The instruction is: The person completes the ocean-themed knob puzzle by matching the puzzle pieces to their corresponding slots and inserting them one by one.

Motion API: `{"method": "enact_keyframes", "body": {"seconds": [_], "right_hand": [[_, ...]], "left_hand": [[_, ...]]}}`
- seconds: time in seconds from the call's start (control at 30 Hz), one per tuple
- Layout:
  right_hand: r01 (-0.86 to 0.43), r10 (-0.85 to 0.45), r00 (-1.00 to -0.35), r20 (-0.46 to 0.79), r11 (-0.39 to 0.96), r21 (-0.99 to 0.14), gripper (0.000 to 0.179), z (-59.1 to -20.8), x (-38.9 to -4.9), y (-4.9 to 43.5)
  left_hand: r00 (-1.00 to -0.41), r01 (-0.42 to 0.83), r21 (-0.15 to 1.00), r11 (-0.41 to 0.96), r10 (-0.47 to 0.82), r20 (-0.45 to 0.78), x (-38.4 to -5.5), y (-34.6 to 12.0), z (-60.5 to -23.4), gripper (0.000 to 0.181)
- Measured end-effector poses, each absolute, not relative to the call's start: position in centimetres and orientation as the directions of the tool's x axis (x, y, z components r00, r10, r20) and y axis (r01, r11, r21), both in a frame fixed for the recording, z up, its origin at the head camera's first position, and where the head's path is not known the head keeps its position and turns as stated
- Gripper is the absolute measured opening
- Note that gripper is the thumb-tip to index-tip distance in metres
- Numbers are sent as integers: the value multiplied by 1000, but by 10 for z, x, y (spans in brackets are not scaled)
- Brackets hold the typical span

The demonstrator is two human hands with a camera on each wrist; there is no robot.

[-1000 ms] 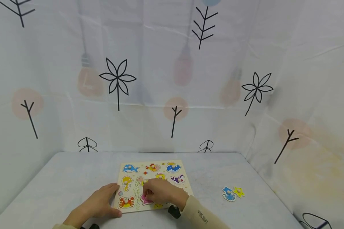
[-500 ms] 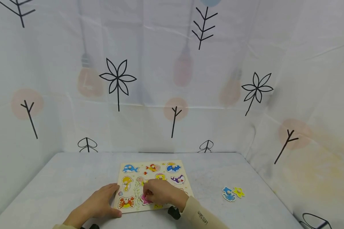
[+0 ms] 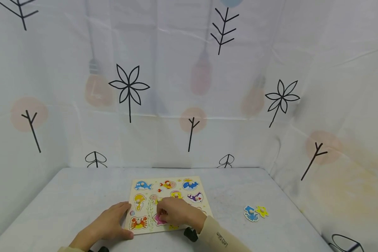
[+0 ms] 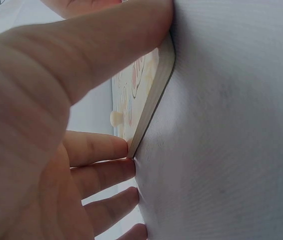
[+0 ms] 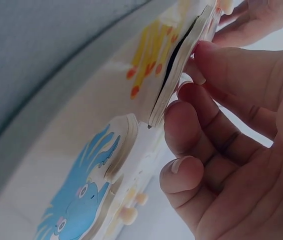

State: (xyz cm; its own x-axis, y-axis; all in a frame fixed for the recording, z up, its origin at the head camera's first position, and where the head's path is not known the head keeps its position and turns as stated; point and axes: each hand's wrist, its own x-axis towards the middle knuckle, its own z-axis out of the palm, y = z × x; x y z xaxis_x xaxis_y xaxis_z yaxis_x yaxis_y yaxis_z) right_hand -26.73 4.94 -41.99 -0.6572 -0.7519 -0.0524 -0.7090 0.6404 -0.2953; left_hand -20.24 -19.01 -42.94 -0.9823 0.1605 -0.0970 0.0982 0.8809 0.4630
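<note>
A cream wooden peg puzzle board (image 3: 146, 229) with sea-animal pieces lies on the table. My right hand (image 3: 177, 211) pinches the small knob of a pink puzzle piece (image 3: 159, 220) at the board's front middle. Part of that piece is hidden under the fingers. In the right wrist view the piece's edge (image 5: 174, 75) stands slightly up from the board, with a dark gap beneath it. My left hand (image 3: 108, 222) rests at the board's front left corner. Its extended fingers (image 4: 104, 177) touch the left edge and its thumb lies along the front edge.
A blue octopus piece (image 3: 251, 214) and a yellow star piece (image 3: 262, 211) lie on the table right of the board. A red crab piece (image 3: 139, 222) sits beside the pink one. A patterned white cloth (image 3: 163, 140) hangs behind the table.
</note>
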Motion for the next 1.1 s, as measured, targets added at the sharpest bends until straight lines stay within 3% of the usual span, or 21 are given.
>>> {"method": "enact_keyframes", "body": {"seconds": [0.57,0.67,0.83,1.1], "right_hand": [[-726,-761,-648,-29,629,-278,7,-422,-268,50],[-709,-748,-662,-38,642,-293,1,-422,-268,52],[-671,-710,-703,-47,684,-286,16,-420,-268,66],[-643,-668,-744,-9,720,-262,18,-411,-267,114]], "left_hand": [[-982,95,464,881,160,-104,-203,-191,-428,101],[-982,95,466,879,160,-102,-202,-191,-429,101],[-983,91,470,878,156,-101,-201,-190,-428,101],[-982,98,469,878,162,-99,-201,-191,-429,101]]}}
